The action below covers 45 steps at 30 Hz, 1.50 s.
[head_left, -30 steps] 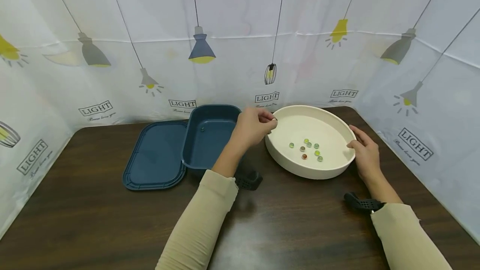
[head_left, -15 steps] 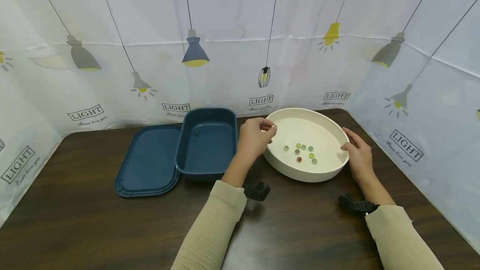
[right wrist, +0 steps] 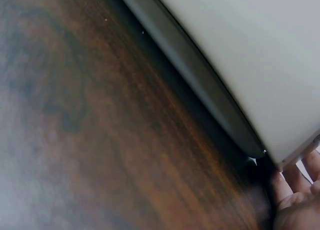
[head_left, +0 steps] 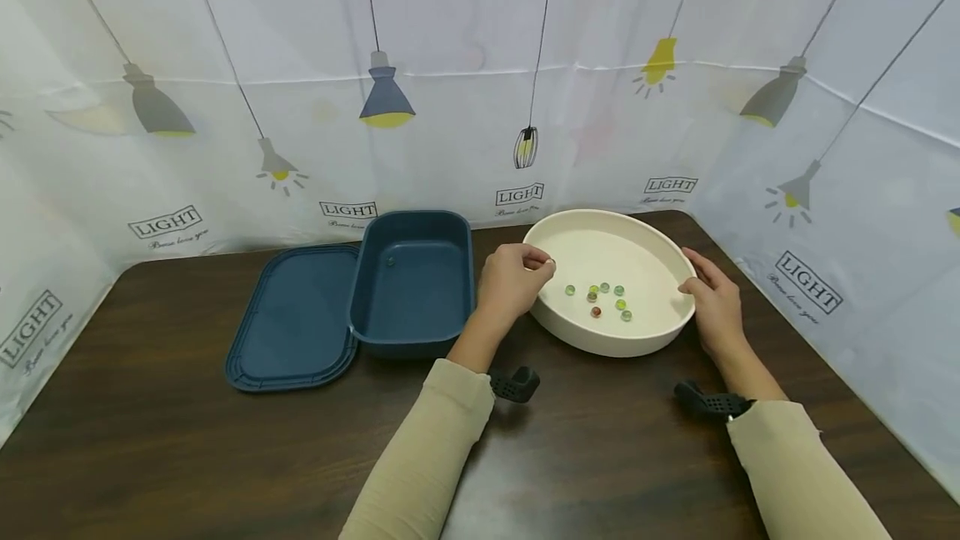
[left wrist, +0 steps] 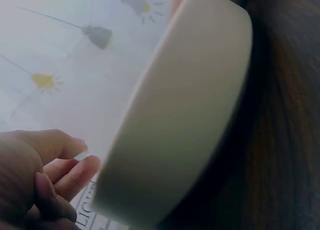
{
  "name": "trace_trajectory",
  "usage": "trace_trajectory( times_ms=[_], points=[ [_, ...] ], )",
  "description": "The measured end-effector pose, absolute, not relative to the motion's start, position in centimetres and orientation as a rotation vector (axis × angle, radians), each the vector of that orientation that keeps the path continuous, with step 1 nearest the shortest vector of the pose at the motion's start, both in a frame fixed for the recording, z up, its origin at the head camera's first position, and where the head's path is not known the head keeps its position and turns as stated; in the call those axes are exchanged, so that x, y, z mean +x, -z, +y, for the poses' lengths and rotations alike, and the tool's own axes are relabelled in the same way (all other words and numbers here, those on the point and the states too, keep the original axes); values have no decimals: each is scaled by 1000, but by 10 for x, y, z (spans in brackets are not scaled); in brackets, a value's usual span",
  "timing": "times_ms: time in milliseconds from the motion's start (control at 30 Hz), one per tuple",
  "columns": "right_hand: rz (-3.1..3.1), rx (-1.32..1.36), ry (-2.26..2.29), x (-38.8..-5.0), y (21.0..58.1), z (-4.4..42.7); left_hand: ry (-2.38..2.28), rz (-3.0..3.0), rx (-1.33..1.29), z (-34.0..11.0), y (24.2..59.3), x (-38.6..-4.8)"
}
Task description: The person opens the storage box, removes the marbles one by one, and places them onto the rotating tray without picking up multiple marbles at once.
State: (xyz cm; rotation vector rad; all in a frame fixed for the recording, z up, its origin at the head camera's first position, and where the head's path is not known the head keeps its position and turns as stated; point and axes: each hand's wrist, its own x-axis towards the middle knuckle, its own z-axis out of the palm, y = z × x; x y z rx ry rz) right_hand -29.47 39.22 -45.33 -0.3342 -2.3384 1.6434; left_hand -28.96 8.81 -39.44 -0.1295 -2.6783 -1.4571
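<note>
In the head view my left hand (head_left: 508, 282) is at the left rim of a round cream tray (head_left: 600, 248). Its thumb and index finger pinch a small clear marble (left wrist: 82, 155), mostly hidden by the fingertips in the left wrist view. Several glass marbles, green, yellow and brownish, lie on the tray floor, among them a red marble (head_left: 596, 312). On the far right side, my right hand (head_left: 717, 307) grips the tray rim, thumb inside and fingers along the outer wall. The right wrist view catches only part of these fingers (right wrist: 300, 190).
Left of the tray stands a deep blue rectangular container (head_left: 412, 298) with one small marble (head_left: 390, 262) inside. A flat blue lid (head_left: 296, 315) lies beside it on the dark wooden table (head_left: 187, 448). A lamp-printed curtain (head_left: 450, 140) hangs behind.
My left hand has moved right, from overlapping the blue container's edge to the tray's left rim, still pinching the marble. My right hand keeps its grip. The head view has shifted slightly.
</note>
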Motion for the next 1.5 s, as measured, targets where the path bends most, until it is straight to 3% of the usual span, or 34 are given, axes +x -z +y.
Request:
trace_trajectory(
  times_ms=[333,1500],
  points=[
    [-2321,-329,-1647,-296,454,393,1323,-2745,-158,89,409,-294],
    [-2320,-333,-1654,-296,454,392,1187,-2804,-116,91,405,-290]
  ],
)
